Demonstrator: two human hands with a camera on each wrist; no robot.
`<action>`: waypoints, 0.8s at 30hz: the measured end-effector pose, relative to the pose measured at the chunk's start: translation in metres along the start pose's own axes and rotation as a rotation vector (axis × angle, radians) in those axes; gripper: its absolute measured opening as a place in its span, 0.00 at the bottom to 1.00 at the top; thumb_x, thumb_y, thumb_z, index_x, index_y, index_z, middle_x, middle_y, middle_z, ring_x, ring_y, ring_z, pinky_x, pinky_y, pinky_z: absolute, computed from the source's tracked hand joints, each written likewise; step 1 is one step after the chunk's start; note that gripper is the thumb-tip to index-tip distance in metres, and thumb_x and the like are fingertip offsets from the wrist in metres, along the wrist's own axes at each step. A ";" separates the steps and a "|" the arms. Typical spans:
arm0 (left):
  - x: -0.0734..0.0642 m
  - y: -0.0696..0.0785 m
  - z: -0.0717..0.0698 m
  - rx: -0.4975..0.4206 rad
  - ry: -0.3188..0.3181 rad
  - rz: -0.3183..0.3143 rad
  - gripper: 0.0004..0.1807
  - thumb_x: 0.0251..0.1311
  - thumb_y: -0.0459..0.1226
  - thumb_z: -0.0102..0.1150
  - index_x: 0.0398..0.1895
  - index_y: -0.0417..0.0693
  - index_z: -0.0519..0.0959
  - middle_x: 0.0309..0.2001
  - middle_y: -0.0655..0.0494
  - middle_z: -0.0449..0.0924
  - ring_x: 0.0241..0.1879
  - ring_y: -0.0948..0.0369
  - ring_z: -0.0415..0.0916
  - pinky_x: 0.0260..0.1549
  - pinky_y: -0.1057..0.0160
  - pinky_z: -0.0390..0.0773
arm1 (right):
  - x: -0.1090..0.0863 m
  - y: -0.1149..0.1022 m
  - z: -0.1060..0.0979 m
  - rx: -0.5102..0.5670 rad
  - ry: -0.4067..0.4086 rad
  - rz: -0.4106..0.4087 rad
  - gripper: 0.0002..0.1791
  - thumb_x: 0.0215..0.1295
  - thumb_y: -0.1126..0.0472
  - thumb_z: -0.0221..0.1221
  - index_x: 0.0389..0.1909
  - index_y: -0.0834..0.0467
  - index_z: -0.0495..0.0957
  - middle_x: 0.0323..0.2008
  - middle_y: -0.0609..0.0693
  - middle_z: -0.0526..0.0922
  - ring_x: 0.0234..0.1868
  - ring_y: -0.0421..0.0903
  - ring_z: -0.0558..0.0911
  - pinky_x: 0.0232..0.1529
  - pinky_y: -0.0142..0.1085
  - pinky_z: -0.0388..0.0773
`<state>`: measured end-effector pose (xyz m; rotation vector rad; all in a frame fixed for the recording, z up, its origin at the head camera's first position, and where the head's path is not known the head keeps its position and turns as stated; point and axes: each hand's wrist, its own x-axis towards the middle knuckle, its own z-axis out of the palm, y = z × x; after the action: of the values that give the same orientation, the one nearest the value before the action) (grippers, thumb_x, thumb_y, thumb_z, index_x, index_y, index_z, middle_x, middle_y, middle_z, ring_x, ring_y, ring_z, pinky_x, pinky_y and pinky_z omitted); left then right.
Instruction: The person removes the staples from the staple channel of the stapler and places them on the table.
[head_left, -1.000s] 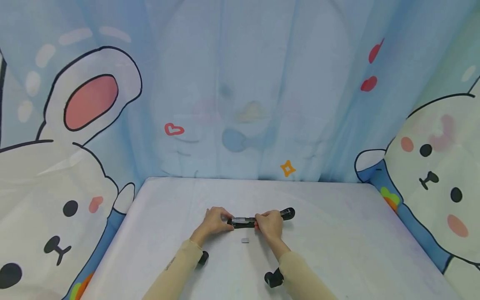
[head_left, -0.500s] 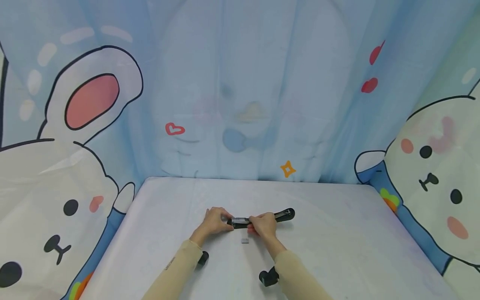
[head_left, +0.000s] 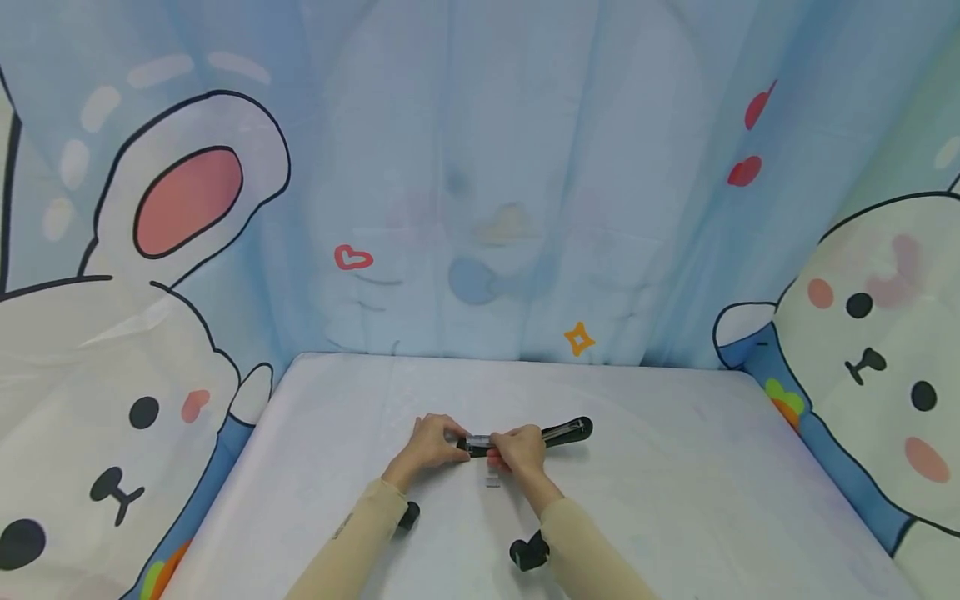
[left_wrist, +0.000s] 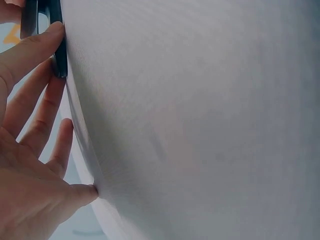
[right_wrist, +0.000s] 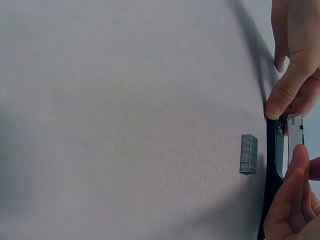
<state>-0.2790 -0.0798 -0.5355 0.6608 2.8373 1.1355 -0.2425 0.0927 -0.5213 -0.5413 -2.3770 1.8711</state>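
A black stapler [head_left: 572, 431] lies opened out on the table, its metal staple channel [right_wrist: 295, 131] uncovered. My left hand [head_left: 429, 443] grips its left end, thumb on the black base, as the left wrist view also shows with the stapler's end [left_wrist: 60, 57] under the thumb. The fingertips of my right hand [head_left: 523, 452] pinch at the metal channel near the middle of the stapler. In front of it, close by my right fingers, a short strip of staples [right_wrist: 248, 154] rests on the cloth.
White cloth covers the table [head_left: 675, 483]. Behind it hangs a blue curtain [head_left: 480, 167] with printed cartoon figures. Black camera mounts [head_left: 529, 552] sit at both wrists, under the sleeves.
My right hand has slid left along the stapler, toward my left hand, baring more of the stapler's right arm. My left hand and the staples have stayed put.
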 end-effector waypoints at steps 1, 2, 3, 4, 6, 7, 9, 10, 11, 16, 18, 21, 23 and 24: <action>0.000 0.000 0.000 0.002 -0.001 0.000 0.15 0.43 0.37 0.79 0.38 0.47 0.88 0.39 0.54 0.85 0.53 0.47 0.74 0.63 0.26 0.46 | 0.000 0.000 0.000 0.001 -0.002 -0.003 0.08 0.55 0.70 0.60 0.31 0.75 0.81 0.13 0.54 0.81 0.10 0.40 0.79 0.13 0.27 0.76; 0.000 0.001 0.000 0.000 -0.001 -0.002 0.15 0.43 0.37 0.79 0.38 0.47 0.88 0.39 0.54 0.85 0.53 0.47 0.74 0.63 0.26 0.46 | 0.000 0.000 -0.001 0.000 -0.003 -0.007 0.08 0.55 0.71 0.60 0.30 0.75 0.81 0.13 0.54 0.81 0.10 0.40 0.79 0.13 0.27 0.76; 0.000 0.001 0.000 -0.003 -0.002 -0.003 0.15 0.43 0.37 0.79 0.38 0.47 0.88 0.39 0.54 0.85 0.54 0.47 0.74 0.63 0.26 0.46 | 0.000 0.000 -0.001 -0.003 -0.004 -0.009 0.08 0.55 0.71 0.61 0.30 0.74 0.81 0.13 0.54 0.82 0.10 0.40 0.80 0.13 0.27 0.75; 0.000 0.001 0.000 -0.003 -0.003 -0.002 0.15 0.43 0.36 0.79 0.38 0.46 0.88 0.39 0.54 0.85 0.53 0.47 0.74 0.63 0.25 0.46 | 0.000 0.000 0.000 -0.009 -0.004 -0.003 0.07 0.54 0.70 0.61 0.30 0.74 0.81 0.13 0.54 0.81 0.10 0.40 0.79 0.13 0.27 0.75; -0.001 0.001 0.001 -0.006 -0.003 0.000 0.15 0.43 0.36 0.79 0.37 0.46 0.88 0.39 0.54 0.85 0.53 0.47 0.74 0.63 0.25 0.46 | 0.001 0.000 0.001 -0.020 -0.005 0.003 0.07 0.54 0.70 0.62 0.29 0.73 0.81 0.12 0.53 0.81 0.10 0.39 0.79 0.13 0.27 0.75; -0.001 0.001 0.001 -0.006 -0.002 0.003 0.15 0.43 0.36 0.79 0.37 0.46 0.88 0.38 0.54 0.85 0.53 0.47 0.74 0.63 0.25 0.46 | 0.002 0.000 0.001 -0.026 -0.005 0.007 0.06 0.54 0.70 0.62 0.29 0.72 0.81 0.12 0.52 0.81 0.10 0.39 0.79 0.13 0.27 0.75; 0.000 0.001 0.000 -0.007 -0.002 0.007 0.15 0.43 0.36 0.78 0.37 0.47 0.88 0.38 0.55 0.85 0.52 0.47 0.74 0.63 0.25 0.46 | 0.003 -0.001 0.003 -0.029 -0.001 0.016 0.06 0.54 0.71 0.62 0.29 0.72 0.81 0.12 0.51 0.80 0.10 0.39 0.78 0.13 0.27 0.75; 0.000 0.000 0.000 -0.007 -0.001 0.009 0.15 0.43 0.36 0.78 0.37 0.47 0.88 0.38 0.55 0.85 0.52 0.47 0.74 0.62 0.25 0.46 | 0.003 -0.002 0.004 -0.029 -0.002 0.021 0.06 0.54 0.71 0.62 0.29 0.72 0.80 0.12 0.51 0.80 0.10 0.38 0.78 0.13 0.27 0.75; 0.001 0.001 -0.001 -0.006 -0.001 0.010 0.15 0.43 0.37 0.78 0.37 0.47 0.88 0.38 0.55 0.85 0.52 0.47 0.74 0.62 0.25 0.47 | 0.004 -0.002 0.004 -0.029 -0.001 0.024 0.05 0.55 0.71 0.62 0.29 0.72 0.80 0.12 0.51 0.80 0.10 0.38 0.78 0.14 0.26 0.75; 0.001 0.001 -0.003 0.002 -0.002 0.020 0.15 0.43 0.37 0.79 0.37 0.47 0.88 0.38 0.55 0.85 0.51 0.48 0.74 0.62 0.25 0.47 | 0.002 -0.005 0.006 -0.019 0.012 0.043 0.05 0.55 0.71 0.62 0.29 0.71 0.80 0.12 0.50 0.80 0.10 0.36 0.77 0.13 0.25 0.74; 0.000 0.001 -0.003 0.001 -0.001 0.022 0.15 0.43 0.37 0.79 0.37 0.47 0.88 0.38 0.55 0.85 0.51 0.47 0.74 0.62 0.25 0.48 | 0.001 -0.006 0.006 -0.004 0.014 0.057 0.05 0.54 0.72 0.62 0.29 0.72 0.81 0.13 0.51 0.80 0.10 0.37 0.77 0.13 0.25 0.74; 0.000 0.001 -0.003 -0.001 0.001 0.024 0.15 0.43 0.37 0.79 0.37 0.46 0.88 0.38 0.54 0.85 0.51 0.47 0.74 0.62 0.25 0.47 | 0.000 -0.008 0.006 0.031 0.005 0.086 0.05 0.55 0.72 0.61 0.30 0.72 0.81 0.14 0.51 0.80 0.11 0.37 0.77 0.14 0.24 0.74; 0.000 0.001 -0.003 -0.005 -0.004 0.016 0.15 0.43 0.37 0.79 0.38 0.46 0.88 0.38 0.54 0.85 0.52 0.47 0.74 0.62 0.25 0.47 | -0.001 -0.009 0.006 0.055 -0.006 0.092 0.06 0.55 0.72 0.61 0.31 0.72 0.81 0.15 0.50 0.80 0.11 0.36 0.77 0.14 0.24 0.73; 0.000 0.001 -0.003 -0.005 -0.005 0.016 0.15 0.43 0.37 0.78 0.38 0.46 0.88 0.39 0.54 0.85 0.52 0.47 0.74 0.62 0.25 0.47 | -0.001 -0.010 0.005 0.070 -0.014 0.092 0.06 0.55 0.72 0.60 0.31 0.73 0.81 0.14 0.50 0.80 0.11 0.36 0.77 0.14 0.24 0.73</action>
<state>-0.2786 -0.0811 -0.5325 0.6862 2.8291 1.1417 -0.2454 0.0853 -0.5128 -0.6445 -2.3223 1.9934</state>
